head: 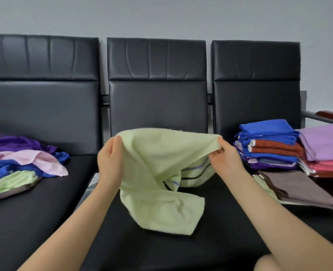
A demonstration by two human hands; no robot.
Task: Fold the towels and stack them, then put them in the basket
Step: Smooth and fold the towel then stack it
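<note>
Over the middle seat [210, 241], the left hand [110, 163] and right hand [223, 158] each pinch a top corner of the green towel [161, 173] (its lower half bunched on the seat). That twisted lower part could fold in crooked.

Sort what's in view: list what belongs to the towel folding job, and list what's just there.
Belongs to the job:
light green towel, held up by left hand and right hand
unfolded pile on the left seat
folded stacks on the right seat
folded brown towel

Just there:
black bench seats
grey wall
</note>
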